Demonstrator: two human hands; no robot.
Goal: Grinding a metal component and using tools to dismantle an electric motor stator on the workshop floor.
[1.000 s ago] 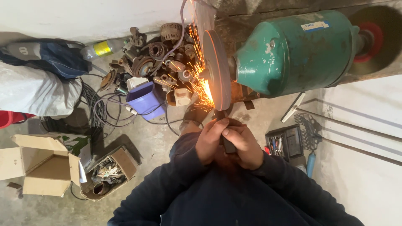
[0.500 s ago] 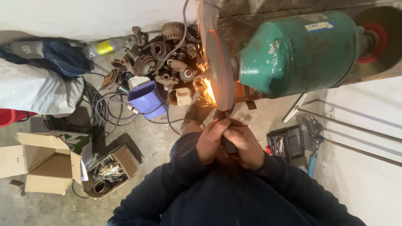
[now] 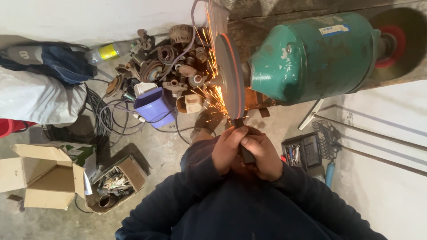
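Just beyond the grip and to its right, a big green-painted bench grinder motor housing, chipped and dusty, mounted high so that the wheels spin clear of the floor. On its near end, directly ahead of the knuckles, a grey abrasive grinding wheel with an orange edge; on the far end, well off to the right, a red-hubbed second wheel. Left of the grip and well apart, a white sack under a blue bag, probably just dumped against the wall. Lower left, an open cardboard box and a smaller box of metal scraps. Ahead and to the left, a heap of rusty round motor parts with a purple plastic tub at its near edge, close enough to catch orange sparks. To the right of the grip, a small black tray of tools on the floor.

Left hand and right hand clenched together around a small dark metal piece, pressed side by side, likely to steady it. Tip of the piece pushed up against the wheel's lower rim, where the sparks fly; much of it hidden between the fingers.
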